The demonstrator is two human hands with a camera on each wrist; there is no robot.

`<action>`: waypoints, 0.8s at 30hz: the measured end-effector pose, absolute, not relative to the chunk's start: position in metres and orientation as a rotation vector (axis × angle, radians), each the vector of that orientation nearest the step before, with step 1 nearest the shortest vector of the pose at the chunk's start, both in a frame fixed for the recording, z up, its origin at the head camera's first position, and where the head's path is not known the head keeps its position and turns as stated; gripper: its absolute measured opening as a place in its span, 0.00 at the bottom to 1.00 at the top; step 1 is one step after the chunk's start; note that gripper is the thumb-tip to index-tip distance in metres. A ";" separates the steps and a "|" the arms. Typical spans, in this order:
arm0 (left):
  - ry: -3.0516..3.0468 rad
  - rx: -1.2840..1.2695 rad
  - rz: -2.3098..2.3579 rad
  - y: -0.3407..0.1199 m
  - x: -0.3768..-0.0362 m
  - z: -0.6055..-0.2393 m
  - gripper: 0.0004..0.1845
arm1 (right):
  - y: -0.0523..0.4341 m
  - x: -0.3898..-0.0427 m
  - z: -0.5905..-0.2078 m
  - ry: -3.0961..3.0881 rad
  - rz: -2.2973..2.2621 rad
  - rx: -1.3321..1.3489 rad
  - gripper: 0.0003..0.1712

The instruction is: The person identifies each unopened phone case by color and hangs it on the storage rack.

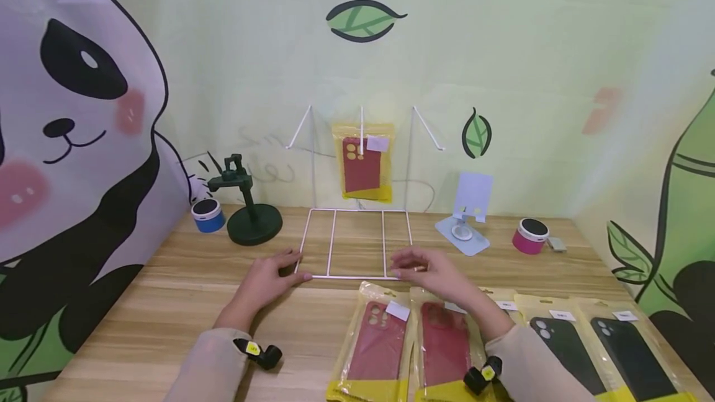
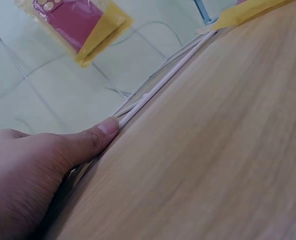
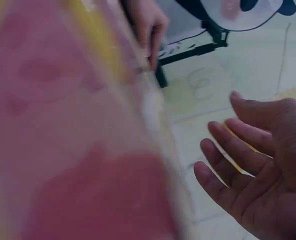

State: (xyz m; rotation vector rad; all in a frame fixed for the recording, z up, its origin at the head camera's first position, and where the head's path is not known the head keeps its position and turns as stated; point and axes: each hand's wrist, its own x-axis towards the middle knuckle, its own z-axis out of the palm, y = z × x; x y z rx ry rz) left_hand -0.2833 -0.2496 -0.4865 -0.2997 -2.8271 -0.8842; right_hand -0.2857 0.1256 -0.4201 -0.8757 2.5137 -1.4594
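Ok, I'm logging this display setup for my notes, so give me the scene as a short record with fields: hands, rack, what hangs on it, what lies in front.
left hand: thumb against the front left corner of the white wire rack
right hand: open, at the rack's front right corner; contact unclear
hanging packet: red phone case in a yellow bag, on the middle hook
red case packets: two, flat on the wooden table in front of the rack
black case packets: two, flat at the right
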 end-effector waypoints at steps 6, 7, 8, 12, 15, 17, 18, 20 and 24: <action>-2.822 -0.297 -0.884 -0.250 -0.285 -0.485 0.36 | 0.137 -0.277 -0.459 2.603 -1.257 -1.014 0.19; -2.818 -0.296 -0.885 -0.250 -0.285 -0.485 0.35 | 0.137 -0.277 -0.462 2.633 -1.226 -1.049 0.19; -2.818 -0.296 -0.884 -0.250 -0.285 -0.485 0.35 | 0.138 -0.277 -0.464 2.669 -1.187 -1.078 0.19; -2.810 -0.285 -0.877 -0.251 -0.286 -0.487 0.34 | 0.138 -0.278 -0.469 2.761 -1.074 -1.137 0.19; -2.804 -0.277 -0.877 -0.251 -0.285 -0.489 0.34 | 0.137 -0.278 -0.470 2.763 -1.051 -1.122 0.16; -2.804 -0.275 -0.880 -0.251 -0.285 -0.489 0.34 | 0.138 -0.277 -0.471 2.752 -1.050 -1.111 0.14; -2.806 -0.276 -0.881 -0.250 -0.284 -0.489 0.34 | 0.138 -0.277 -0.471 2.746 -1.047 -1.113 0.13; -2.812 -0.274 -0.885 -0.250 -0.284 -0.489 0.34 | 0.138 -0.276 -0.471 2.742 -1.041 -1.123 0.11; -2.813 -0.271 -0.890 -0.249 -0.283 -0.488 0.35 | 0.138 -0.275 -0.471 2.756 -1.016 -1.172 0.06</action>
